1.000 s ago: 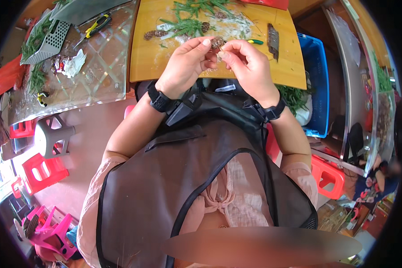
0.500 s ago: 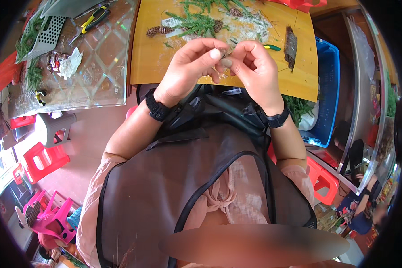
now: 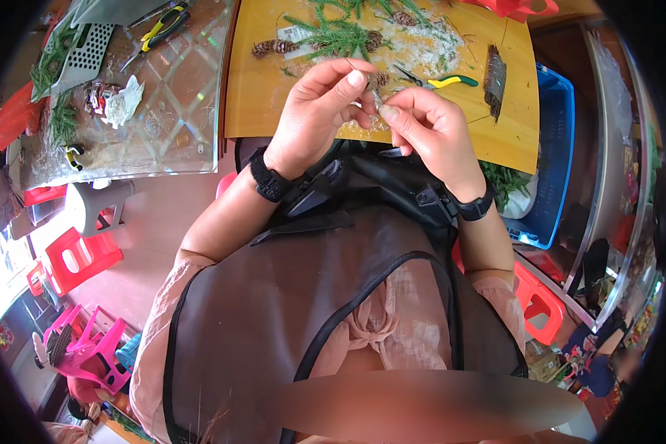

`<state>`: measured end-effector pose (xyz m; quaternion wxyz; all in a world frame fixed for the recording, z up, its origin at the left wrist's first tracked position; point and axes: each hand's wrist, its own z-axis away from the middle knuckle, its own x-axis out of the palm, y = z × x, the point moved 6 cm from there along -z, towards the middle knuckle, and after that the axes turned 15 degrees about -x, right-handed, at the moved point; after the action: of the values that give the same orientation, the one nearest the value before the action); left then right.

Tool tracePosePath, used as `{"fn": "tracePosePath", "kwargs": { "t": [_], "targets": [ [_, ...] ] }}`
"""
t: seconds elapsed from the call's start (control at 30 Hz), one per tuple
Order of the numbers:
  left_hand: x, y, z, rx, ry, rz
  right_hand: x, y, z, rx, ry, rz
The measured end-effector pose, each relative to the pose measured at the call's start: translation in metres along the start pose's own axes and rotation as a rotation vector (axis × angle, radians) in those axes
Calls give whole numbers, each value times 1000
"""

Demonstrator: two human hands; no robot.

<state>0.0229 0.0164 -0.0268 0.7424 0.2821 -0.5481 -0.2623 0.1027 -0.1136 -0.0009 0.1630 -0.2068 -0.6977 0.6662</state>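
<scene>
My right hand pinches a small grey-brown piece between thumb and fingertips. It is too small to make out its kind. My left hand is just left of it, thumb pressed against curled fingers; a thin dark strand, perhaps a wire, shows by its fingertips. Whatever those fingers hold is largely hidden. Past the hands, on the yellow table, lie yellow-green-handled pliers. Green artificial pine sprigs and brown pine cones rest farther back.
White flakes are scattered on the table beside a dark bark-like strip. A blue crate with greenery stands at the right. On the glass-topped table at left are more pliers and a grey perforated basket.
My hands have drawn slightly apart, the right one moving right and down, baring more of the small piece. The pliers behind them show more fully. The whole view has shifted slightly.
</scene>
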Motion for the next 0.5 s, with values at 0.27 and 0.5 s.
{"fn": "tracePosePath", "kwargs": {
  "t": [0.27, 0.5],
  "targets": [
    [7, -4, 2, -95, -43, 25, -2, -6, 1, -148, 65, 53],
    [10, -11, 3, -79, -79, -59, -6, -15, 0, -339, 89, 288]
  ]
}}
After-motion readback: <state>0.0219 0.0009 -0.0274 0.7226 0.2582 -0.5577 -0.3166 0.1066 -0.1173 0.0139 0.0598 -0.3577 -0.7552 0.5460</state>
